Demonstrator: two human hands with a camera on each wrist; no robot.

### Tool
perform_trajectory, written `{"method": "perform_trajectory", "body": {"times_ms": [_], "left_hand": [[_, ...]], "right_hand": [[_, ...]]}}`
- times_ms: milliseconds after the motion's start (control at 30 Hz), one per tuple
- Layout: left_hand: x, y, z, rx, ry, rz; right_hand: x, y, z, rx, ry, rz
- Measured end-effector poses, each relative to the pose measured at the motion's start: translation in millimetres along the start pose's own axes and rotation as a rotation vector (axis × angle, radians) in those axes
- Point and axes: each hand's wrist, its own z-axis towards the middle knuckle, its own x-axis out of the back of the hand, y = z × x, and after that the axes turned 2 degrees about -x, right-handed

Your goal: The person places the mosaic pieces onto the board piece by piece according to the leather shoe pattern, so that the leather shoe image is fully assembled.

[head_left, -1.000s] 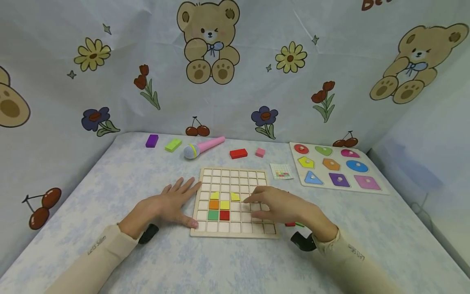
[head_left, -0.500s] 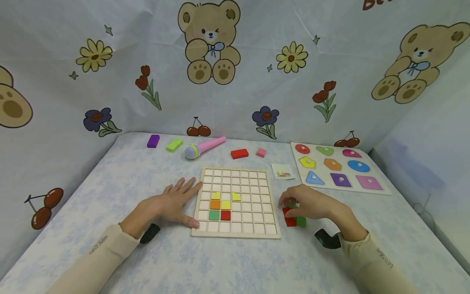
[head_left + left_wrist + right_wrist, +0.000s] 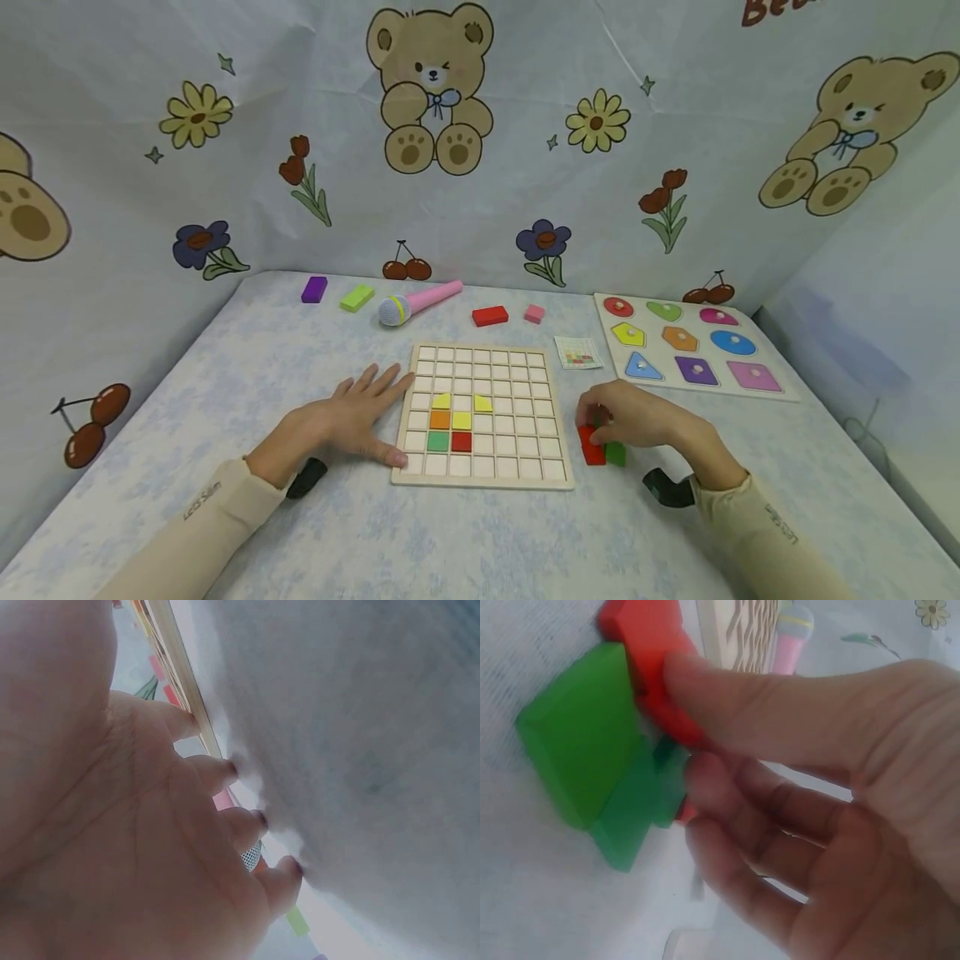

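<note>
My left hand [image 3: 345, 423] lies spread with straight fingers, its fingertips and thumb touching the left edge of a wooden grid board [image 3: 506, 482]. On the board sit two yellow cut-corner tiles, a yellow square [image 3: 461, 421], an orange square [image 3: 439, 419], a green square [image 3: 437, 441] and a red square [image 3: 461, 442]. Right of the board, my right hand [image 3: 637, 414] has curled fingers and pinches a red tile [image 3: 641, 637] in a small pile, thumb on its face; the fingers' contact is partly hidden. Beside it lie a bright green tile [image 3: 577, 735] and darker green pieces [image 3: 626, 817].
Along the back lie a purple block [image 3: 314, 290], a lime block [image 3: 357, 298], a pink toy microphone [image 3: 427, 299], a red block [image 3: 490, 316] and a pink block [image 3: 534, 313]. A small pattern card [image 3: 577, 352] lies behind the board, left of a shape-puzzle board [image 3: 660, 371].
My right hand has moved from over the board's right side to the red and green tiles beside it. The left hand has stayed at the board's left edge.
</note>
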Motion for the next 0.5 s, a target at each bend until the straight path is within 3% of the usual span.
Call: {"method": "perform_trajectory", "body": {"times_ms": [167,500], "left_hand": [[0.4,1.7,0.3,0.007,-0.004,0.002],[0.2,0.9,-1.2,0.011,0.003,-0.009]], "right_hand": [[-2,-5,-1,-0.008,-0.017,-0.002],[2,-34,1,0.123,0.035,-0.066]]}}
